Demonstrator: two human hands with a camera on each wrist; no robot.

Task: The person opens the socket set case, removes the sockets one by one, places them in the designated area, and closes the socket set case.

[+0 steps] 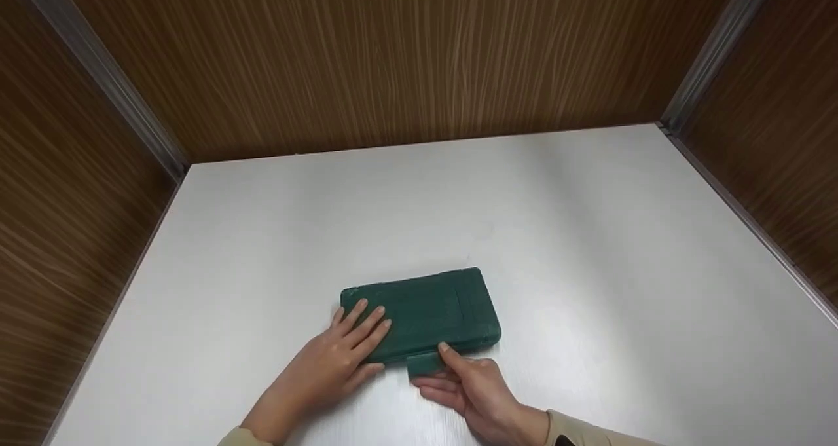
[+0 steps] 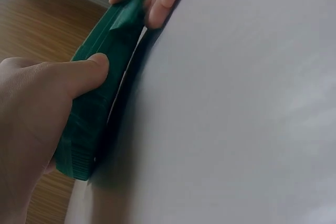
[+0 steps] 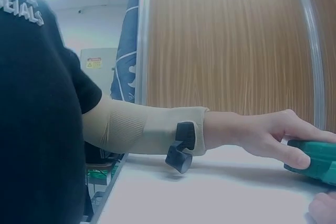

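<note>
1. Right now my left hand (image 1: 340,354) lies flat, palm down, on the near left part of a folded dark green cloth, a thick rectangular pad of towel-like fabric (image 1: 425,312); its fingers are straight and spread, pressing on top, so this grip is open and holds nothing.
2. My left thumb (image 2: 86,72) rests against the cloth's near edge, as the left wrist view shows.
3. My right hand (image 1: 468,384) sits just in front of the cloth's near long edge; its thumb and fingers pinch a small green flap of the same fabric (image 1: 425,364) that sticks out from under the pad toward me, so this grip is closed on the flap.
4. Both of my forearms wear beige sleeves (image 1: 589,429).
5. My left wrist carries a small black device on its sleeve (image 3: 182,153), seen from the right wrist view.
6. That green cloth lies on a smooth white counter (image 1: 622,249), near the front edge and about midway between left and right, its long side running crosswise and slightly tilted.
7. Brown wood-grain panels (image 1: 393,59) wall the counter behind and on both sides, joined by grey metal corner strips (image 1: 98,66).
</note>
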